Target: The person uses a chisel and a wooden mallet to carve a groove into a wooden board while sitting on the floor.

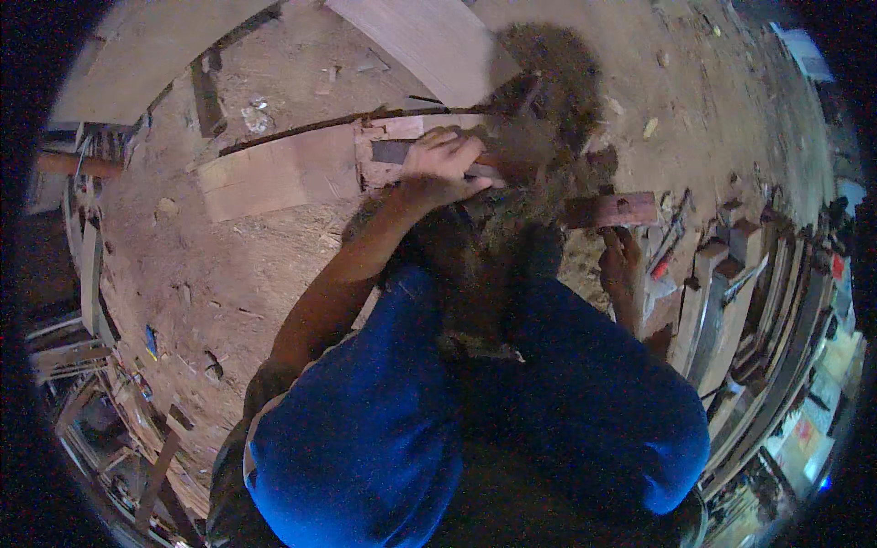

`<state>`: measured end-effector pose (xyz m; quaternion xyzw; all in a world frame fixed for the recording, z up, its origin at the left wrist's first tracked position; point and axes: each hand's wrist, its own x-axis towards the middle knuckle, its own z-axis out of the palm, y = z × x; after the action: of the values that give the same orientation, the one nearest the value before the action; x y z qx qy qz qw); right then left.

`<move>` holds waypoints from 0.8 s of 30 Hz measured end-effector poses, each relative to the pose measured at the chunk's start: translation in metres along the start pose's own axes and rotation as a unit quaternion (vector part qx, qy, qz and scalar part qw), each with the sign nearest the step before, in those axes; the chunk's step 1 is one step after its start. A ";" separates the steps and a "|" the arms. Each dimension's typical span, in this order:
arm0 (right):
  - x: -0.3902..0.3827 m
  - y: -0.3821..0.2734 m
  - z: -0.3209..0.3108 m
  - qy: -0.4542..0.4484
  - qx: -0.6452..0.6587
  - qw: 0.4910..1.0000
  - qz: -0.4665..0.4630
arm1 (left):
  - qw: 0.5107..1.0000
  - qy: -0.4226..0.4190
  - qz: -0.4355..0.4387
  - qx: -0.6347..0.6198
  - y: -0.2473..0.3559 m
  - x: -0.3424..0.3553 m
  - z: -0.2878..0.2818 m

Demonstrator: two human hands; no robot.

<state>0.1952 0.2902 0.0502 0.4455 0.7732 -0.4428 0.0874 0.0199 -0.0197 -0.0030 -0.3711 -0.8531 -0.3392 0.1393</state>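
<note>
Nearest: blue trousers over two bent knees, filling the lower frame.

Right hand: one, low at the right, just beneath the reddish-brown wooden piece; fingers curl up toward its underside, but whether they clasp it cannot be told. The piece is short, flat and rectangular, dark red-brown, lying crosswise beside the knees, with its left end lost in shadow.

Left hand: one, forearm reaching forward from the lower left. Fingers are clenched over a dark flat bar whose grey end sticks out to the left of the knuckles.

Beneath and beyond the left hand: one pale board lying flat on the dirt floor, and one thin dark strip running along its far edge.

Right side: a row of wooden blocks and planks, count unclear, with a red-handled tool among them.

Farthest: one broad light plank at the top, and one dark stick at upper left.
</note>
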 end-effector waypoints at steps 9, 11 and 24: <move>-0.045 -0.070 -0.025 -0.093 -0.175 0.955 -0.219 | 1.000 -0.008 -0.008 -0.002 -0.001 0.002 -0.004; -0.039 -0.052 -0.027 -0.082 -0.189 0.957 -0.204 | 0.996 -0.063 -0.044 0.037 0.001 0.001 -0.004; -0.024 0.070 0.030 -0.044 -0.111 0.986 -0.119 | 1.000 0.001 -0.001 0.011 0.001 0.005 -0.001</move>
<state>0.2548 0.2676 0.0026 0.3178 0.8604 -0.3810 0.1166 0.0174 -0.0169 0.0008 -0.3682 -0.8569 -0.3308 0.1441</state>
